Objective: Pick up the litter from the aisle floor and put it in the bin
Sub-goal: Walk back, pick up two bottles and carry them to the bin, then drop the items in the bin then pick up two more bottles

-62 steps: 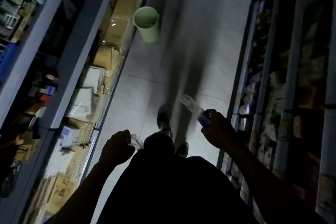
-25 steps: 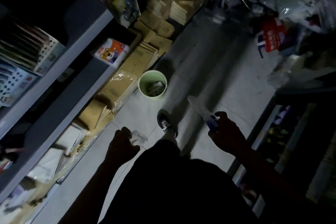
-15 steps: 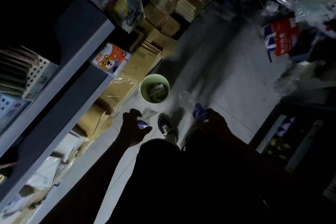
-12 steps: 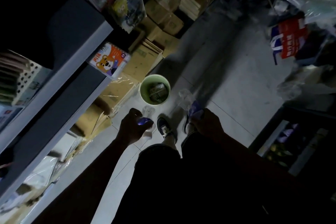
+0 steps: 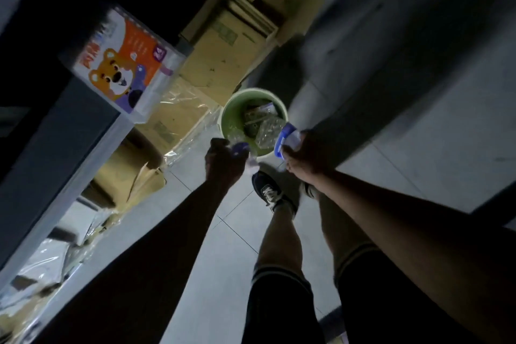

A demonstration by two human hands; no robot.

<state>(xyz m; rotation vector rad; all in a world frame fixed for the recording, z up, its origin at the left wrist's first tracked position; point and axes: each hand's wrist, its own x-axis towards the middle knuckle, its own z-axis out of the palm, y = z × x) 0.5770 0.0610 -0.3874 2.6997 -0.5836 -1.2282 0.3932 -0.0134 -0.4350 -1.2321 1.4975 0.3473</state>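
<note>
Green bin (image 5: 226, 109), 12 o'clock of feet. Left hand (image 5: 223, 165) grips small bottle (image 5: 242, 148); right hand (image 5: 307, 156) grips labelled bottle (image 5: 284, 138) over rim. Risk: off-centre release bounces bottle onto floor.

Smooth pale-green plastic on the bin (image 5: 226, 109), faintly glossy at the rim. Clear, crinkled plastic on the bottle (image 5: 269, 131), with a shiny blue-and-white label. Matt brown cardboard on the boxes (image 5: 223, 50), glossy clear wrap (image 5: 178, 109) over some. Smooth grey tile on the floor (image 5: 418, 131), dull sheen. Glossy printed card on the bear pack (image 5: 120, 64).
</note>
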